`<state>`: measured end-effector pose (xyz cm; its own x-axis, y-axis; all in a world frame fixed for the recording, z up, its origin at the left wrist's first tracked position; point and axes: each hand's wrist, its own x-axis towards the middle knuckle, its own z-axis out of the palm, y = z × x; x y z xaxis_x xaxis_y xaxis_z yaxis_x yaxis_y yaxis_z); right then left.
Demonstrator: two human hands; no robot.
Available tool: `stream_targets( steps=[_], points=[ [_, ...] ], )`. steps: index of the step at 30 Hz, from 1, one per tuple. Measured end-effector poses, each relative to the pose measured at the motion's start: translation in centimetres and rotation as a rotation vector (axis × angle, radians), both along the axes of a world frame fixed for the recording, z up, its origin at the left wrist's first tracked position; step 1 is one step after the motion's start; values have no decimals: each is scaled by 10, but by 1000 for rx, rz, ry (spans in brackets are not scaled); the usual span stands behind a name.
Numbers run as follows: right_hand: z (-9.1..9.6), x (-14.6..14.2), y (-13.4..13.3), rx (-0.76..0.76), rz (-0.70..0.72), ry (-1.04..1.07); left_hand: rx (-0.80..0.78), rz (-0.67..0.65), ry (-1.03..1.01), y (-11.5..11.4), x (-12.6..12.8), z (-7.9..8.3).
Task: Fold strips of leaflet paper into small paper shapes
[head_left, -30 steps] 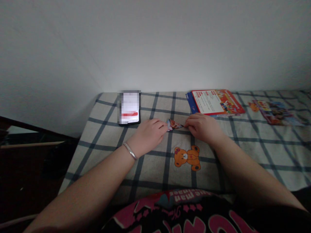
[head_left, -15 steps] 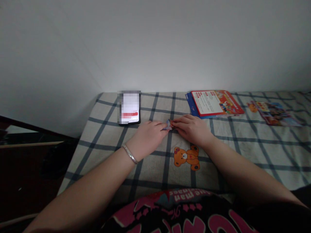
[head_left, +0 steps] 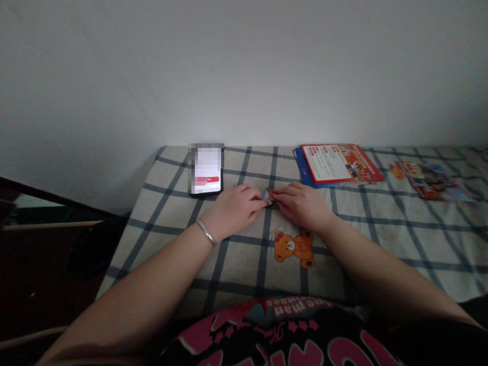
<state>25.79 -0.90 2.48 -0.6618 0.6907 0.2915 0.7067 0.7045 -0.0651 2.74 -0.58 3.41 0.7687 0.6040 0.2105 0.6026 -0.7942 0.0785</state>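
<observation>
Head view is showing me the left hand (head_left: pixel 234 211) and right hand (head_left: pixel 301 206) meeting on the checked cloth (head_left: pixel 244 264), just beyond the bear print (head_left: pixel 294 247). Each grip is pinching one end of a small folded paper (head_left: pixel 268 194), which is lying between them with its long axis running left to right, equally near both.

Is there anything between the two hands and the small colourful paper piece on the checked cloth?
Nothing visible. The left hand and the right hand both pinch the small red and blue paper piece with their fingers, low over the checked cloth.
</observation>
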Motion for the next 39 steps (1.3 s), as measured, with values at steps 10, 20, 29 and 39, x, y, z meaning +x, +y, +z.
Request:
stream_targets(
  steps=[10, 20, 29, 39],
  points=[
    [-1, 0, 0, 4, 8, -13, 69, 93, 36, -11, 23, 2],
    [0, -2, -1, -8, -34, -30, 13, -13, -183, 5, 15, -19],
    [-5, -4, 1, -26, -83, 146, -149, 64, -371, 9, 15, -25],
    [-5, -12, -2, -245, -145, 409, -320, 221, -679, 11, 19, -28]
  ],
)
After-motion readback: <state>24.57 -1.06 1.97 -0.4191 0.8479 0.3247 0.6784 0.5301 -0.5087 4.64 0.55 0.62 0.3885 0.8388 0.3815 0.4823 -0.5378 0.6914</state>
